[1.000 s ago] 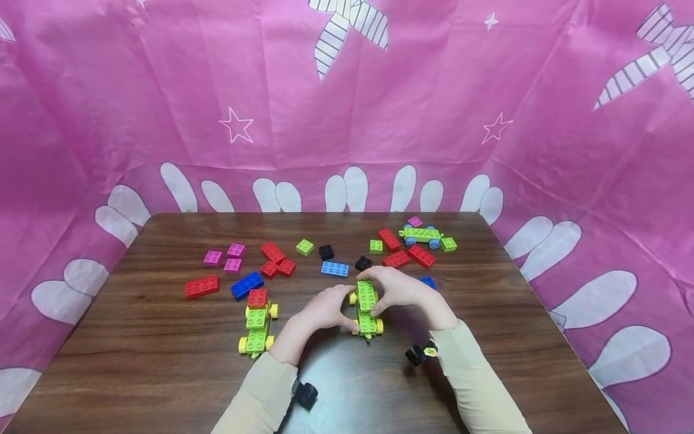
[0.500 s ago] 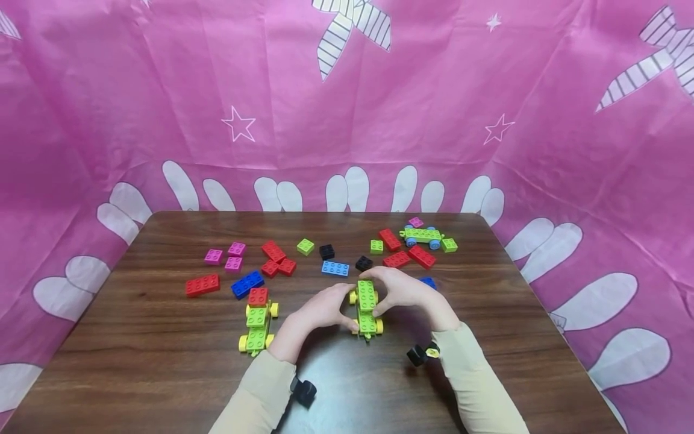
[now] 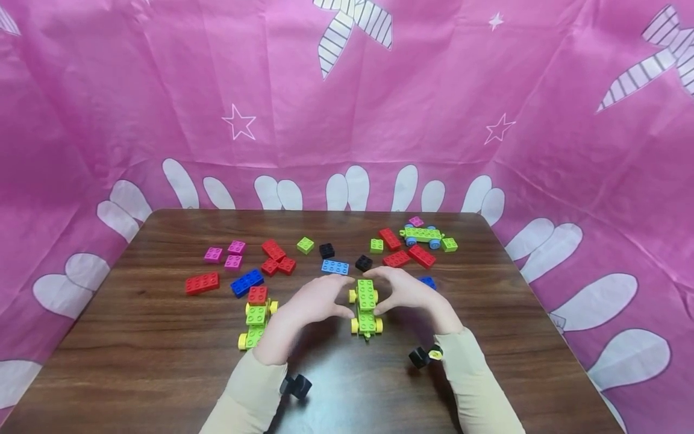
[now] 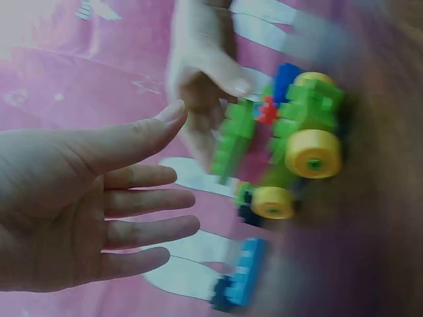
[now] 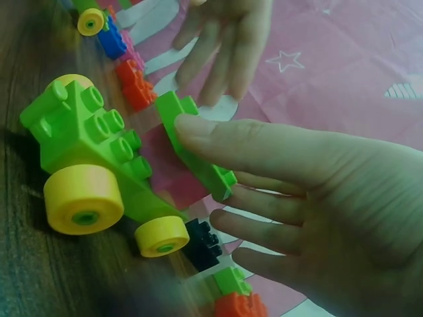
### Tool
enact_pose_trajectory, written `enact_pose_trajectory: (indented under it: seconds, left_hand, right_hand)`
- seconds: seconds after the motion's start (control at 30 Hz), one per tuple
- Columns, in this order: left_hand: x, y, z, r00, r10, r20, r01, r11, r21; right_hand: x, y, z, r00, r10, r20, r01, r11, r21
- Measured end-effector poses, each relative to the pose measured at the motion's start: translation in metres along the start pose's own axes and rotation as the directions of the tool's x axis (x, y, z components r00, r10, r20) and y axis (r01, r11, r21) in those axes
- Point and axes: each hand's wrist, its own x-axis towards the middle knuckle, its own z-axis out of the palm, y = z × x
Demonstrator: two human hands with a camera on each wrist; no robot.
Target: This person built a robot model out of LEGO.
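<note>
Above the woodgrain table [image 3: 135, 355], the left hand [image 3: 314, 300] gapes, the right hand [image 3: 408, 292] pinches a studded brick [image 3: 365, 294].

I've got cream sleeves [image 3: 479, 380] behind left hand [image 3: 313, 301] and right hand [image 3: 408, 292], black wrist cameras [image 3: 300, 386], yellow patch [image 3: 435, 355] behind the right.

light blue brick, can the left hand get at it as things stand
Likely yes: the left hand holds nothing, and the light blue brick lies just beyond it, with nothing visible in between.

A creased pink cloth [image 3: 412, 84] hangs behind the brown wood-grain table [image 3: 135, 361]; light glints off its surface.
</note>
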Motion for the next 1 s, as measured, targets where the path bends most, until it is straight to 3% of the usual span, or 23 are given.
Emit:
enact_pose_trajectory:
  seconds: [0.2, 0.3, 0.37, 0.53, 0.6, 0.7, 0.8, 1.0]
  left_hand:
    - [-0.017, 0.013, -0.028, 0.995, 0.029, -0.092, -0.021, 0.996, 0.085]
    - [-0.023, 0.014, -0.044, 0.980, 0.084, -0.183, -0.063, 0.991, 0.118]
    - [-0.027, 0.013, -0.055, 0.959, 0.132, -0.249, -0.098, 0.985, 0.145]
    - [-0.033, 0.005, -0.085, 0.889, 0.232, -0.394, -0.154, 0.963, 0.220]
    - [-0.036, 0.000, -0.096, 0.879, 0.240, -0.412, -0.151, 0.960, 0.237]
    - [-0.037, -0.009, -0.110, 0.889, 0.236, -0.394, -0.136, 0.955, 0.265]
    - [-0.038, -0.020, -0.121, 0.910, 0.223, -0.348, -0.125, 0.951, 0.283]
    - [-0.034, -0.049, -0.133, 0.941, 0.225, -0.254, -0.142, 0.941, 0.306]
  right_hand:
    - [-0.001, 0.007, 0.002, 1.000, -0.021, -0.010, 0.021, 0.998, 0.052]
    - [-0.001, 0.010, 0.004, 1.000, -0.022, -0.012, 0.023, 0.997, 0.069]
    - [-0.001, 0.011, 0.005, 1.000, -0.026, -0.018, 0.027, 0.997, 0.071]
    - [-0.001, 0.014, 0.006, 0.999, -0.037, -0.026, 0.039, 0.996, 0.077]
    - [-0.001, 0.014, 0.006, 0.999, -0.045, -0.027, 0.047, 0.996, 0.079]
    - [-0.001, 0.014, 0.006, 0.998, -0.052, -0.028, 0.054, 0.995, 0.082]
    - [-0.001, 0.013, 0.006, 0.998, -0.049, -0.029, 0.051, 0.995, 0.089]
    - [-0.003, 0.016, 0.008, 0.999, -0.020, -0.032, 0.023, 0.995, 0.094]
